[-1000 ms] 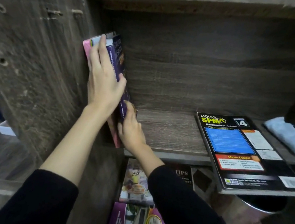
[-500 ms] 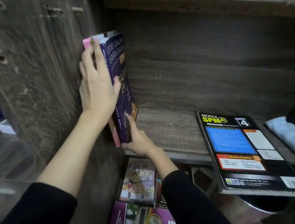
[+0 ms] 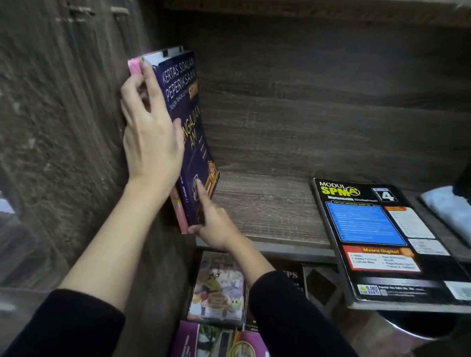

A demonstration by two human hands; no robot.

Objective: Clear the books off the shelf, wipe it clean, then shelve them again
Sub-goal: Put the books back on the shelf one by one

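A dark purple exam book (image 3: 183,112) stands upright at the left end of the wooden shelf (image 3: 268,212), leaning a little to the right. A thin pink book (image 3: 134,67) stands between it and the side wall. My left hand (image 3: 150,135) grips the spines of both, thumb on the purple cover. My right hand (image 3: 212,221) pinches the purple book's lower front corner, index finger up along the cover. A black SPM book (image 3: 383,244) lies flat on the shelf to the right, overhanging the front edge.
A folded light blue cloth (image 3: 460,218) lies at the shelf's right end. Below the shelf, several books (image 3: 217,289) lie flat, and a metal bin (image 3: 404,338) stands under the black book. The cabinet's side wall (image 3: 60,97) is on the left.
The purple book has tilted away from the wall, showing more of its cover. My left hand slid left and down the spines. My right hand dropped to the book's bottom corner.
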